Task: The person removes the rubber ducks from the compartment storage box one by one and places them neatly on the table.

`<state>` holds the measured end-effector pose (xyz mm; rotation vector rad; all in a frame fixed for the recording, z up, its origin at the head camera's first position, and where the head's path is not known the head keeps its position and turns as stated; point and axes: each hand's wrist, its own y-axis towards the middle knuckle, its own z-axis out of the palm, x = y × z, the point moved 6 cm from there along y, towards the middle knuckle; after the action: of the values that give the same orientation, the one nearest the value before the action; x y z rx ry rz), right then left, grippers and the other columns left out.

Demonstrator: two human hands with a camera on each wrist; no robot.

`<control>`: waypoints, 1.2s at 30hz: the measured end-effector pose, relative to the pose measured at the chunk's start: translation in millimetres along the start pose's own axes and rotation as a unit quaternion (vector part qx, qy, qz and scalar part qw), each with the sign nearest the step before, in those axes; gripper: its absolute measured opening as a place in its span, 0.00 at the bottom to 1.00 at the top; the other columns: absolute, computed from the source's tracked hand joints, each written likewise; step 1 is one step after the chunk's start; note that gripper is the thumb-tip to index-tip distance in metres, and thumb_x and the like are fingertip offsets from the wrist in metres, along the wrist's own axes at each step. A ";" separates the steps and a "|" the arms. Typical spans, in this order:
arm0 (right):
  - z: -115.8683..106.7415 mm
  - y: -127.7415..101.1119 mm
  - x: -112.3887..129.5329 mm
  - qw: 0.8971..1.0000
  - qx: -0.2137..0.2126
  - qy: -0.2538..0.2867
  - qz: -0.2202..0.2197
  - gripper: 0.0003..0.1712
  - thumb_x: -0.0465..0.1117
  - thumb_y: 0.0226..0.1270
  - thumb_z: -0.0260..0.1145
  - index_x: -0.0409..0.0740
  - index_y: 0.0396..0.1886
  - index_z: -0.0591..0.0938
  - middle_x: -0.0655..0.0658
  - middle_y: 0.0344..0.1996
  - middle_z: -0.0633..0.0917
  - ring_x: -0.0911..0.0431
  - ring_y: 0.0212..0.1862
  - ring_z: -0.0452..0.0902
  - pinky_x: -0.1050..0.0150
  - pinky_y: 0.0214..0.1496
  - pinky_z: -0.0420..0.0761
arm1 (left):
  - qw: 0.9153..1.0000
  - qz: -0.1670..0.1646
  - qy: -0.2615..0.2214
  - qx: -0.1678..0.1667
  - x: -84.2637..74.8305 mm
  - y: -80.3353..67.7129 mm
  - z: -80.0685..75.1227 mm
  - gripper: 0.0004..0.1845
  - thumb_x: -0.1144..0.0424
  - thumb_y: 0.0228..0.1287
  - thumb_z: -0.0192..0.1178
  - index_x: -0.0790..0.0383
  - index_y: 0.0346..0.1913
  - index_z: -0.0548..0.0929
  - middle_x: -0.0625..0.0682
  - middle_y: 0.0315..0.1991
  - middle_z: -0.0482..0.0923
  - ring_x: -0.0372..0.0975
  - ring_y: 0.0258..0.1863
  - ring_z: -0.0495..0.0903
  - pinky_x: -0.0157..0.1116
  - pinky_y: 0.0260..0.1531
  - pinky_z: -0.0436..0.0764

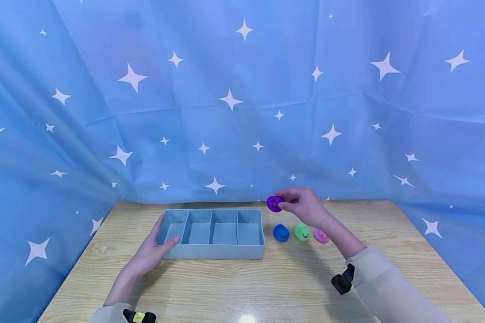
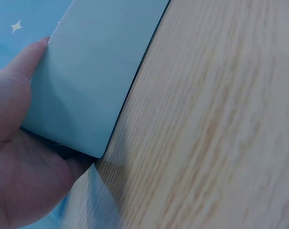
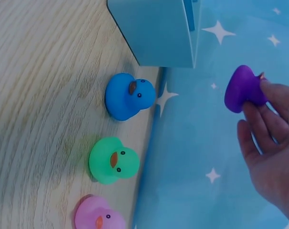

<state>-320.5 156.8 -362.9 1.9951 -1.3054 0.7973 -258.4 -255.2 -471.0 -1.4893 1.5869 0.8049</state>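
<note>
My right hand (image 1: 305, 207) pinches a purple rubber duck (image 3: 243, 90) between thumb and fingers, held up off the table to the right of the box. At its left end, a light blue compartment box (image 1: 214, 252) is gripped by my left hand (image 1: 148, 252). The thumb lies over the front rim and the fingers run along the end wall; in the left wrist view this hand (image 2: 20, 157) wraps the box's corner. The box's compartments hold nothing. Right of the box, a blue duck (image 3: 120, 98), a green duck (image 3: 106, 160) and a pink duck (image 3: 94, 214) sit in a row.
The wooden table (image 1: 226, 287) reaches back to a blue curtain (image 1: 194, 121) with white stars, which also hangs along both sides. My right forearm (image 1: 347, 237) passes over the table close to the pink duck.
</note>
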 end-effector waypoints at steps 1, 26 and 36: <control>-0.6 0.0 -0.3 1.000 0.000 0.002 -0.001 0.18 0.33 0.70 0.70 0.33 0.57 0.85 0.39 0.44 0.89 0.49 0.44 0.87 0.60 0.47 0.86 | 1.000 0.001 0.000 0.000 0.0 0.0 -0.1 0.53 0.49 0.76 0.61 0.57 0.83 0.31 0.67 0.82 0.32 0.65 0.79 0.35 0.68 0.72 0.47; -35.8 -17.2 -28.6 0.999 -0.027 -0.017 0.012 0.20 0.32 0.71 0.68 0.31 0.60 0.83 0.34 0.50 0.88 0.46 0.47 0.85 0.65 0.44 0.85 | 1.000 0.005 0.004 -0.001 -0.4 0.0 -0.6 0.52 0.47 0.76 0.59 0.56 0.83 0.33 0.66 0.82 0.32 0.65 0.79 0.35 0.68 0.72 0.47; -48.5 -32.1 -44.5 0.998 -0.036 -0.044 0.016 0.20 0.31 0.70 0.68 0.30 0.60 0.82 0.33 0.50 0.87 0.43 0.48 0.85 0.66 0.43 0.84 | 1.000 0.008 -0.001 0.000 0.5 -0.3 -0.3 0.52 0.49 0.77 0.59 0.56 0.83 0.32 0.66 0.82 0.32 0.65 0.79 0.34 0.68 0.72 0.47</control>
<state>-312.6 229.1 -371.7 1.9765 -1.3997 0.6757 -258.2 -255.7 -471.3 -1.4775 1.6000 0.8142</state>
